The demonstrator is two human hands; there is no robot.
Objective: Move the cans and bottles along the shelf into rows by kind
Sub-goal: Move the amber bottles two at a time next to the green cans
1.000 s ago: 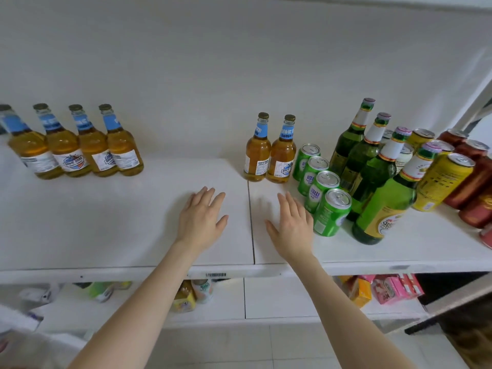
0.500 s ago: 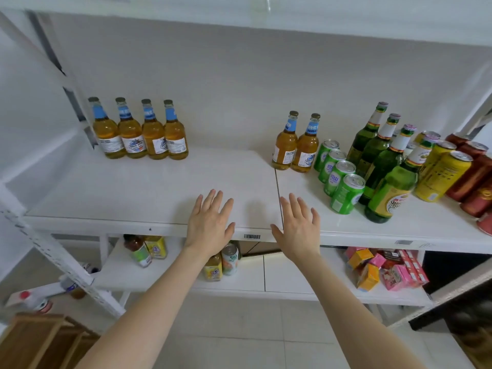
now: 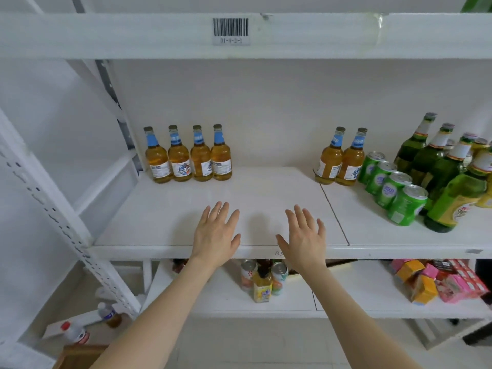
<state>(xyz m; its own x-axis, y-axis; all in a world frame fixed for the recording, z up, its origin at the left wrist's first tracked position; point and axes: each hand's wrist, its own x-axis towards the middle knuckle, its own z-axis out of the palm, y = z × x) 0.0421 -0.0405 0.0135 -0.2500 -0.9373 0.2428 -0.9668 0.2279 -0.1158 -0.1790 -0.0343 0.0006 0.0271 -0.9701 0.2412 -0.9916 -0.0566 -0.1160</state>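
On the white shelf (image 3: 165, 209), several amber bottles with blue neck labels (image 3: 187, 154) stand in a row at the back left. Two more amber bottles (image 3: 340, 158) stand at the back, right of centre. Beside them runs a diagonal row of green cans (image 3: 391, 187), then tall green bottles (image 3: 439, 177) and yellow cans (image 3: 486, 193) at the right edge. My left hand (image 3: 215, 231) and my right hand (image 3: 303, 235) are spread flat, palms down, over the bare front middle of the shelf, holding nothing.
An upper shelf beam with a barcode label (image 3: 230, 30) crosses the top. A perforated upright post (image 3: 61, 217) stands at the left. The lower shelf holds cans and a bottle (image 3: 263, 280) and coloured cartons (image 3: 436, 280). Bottles lie on the floor (image 3: 80, 331).
The view has pulled back and swung left, so the shelf contents sit further right and the upper beam shows. Both hands stay flat and empty over the front edge.
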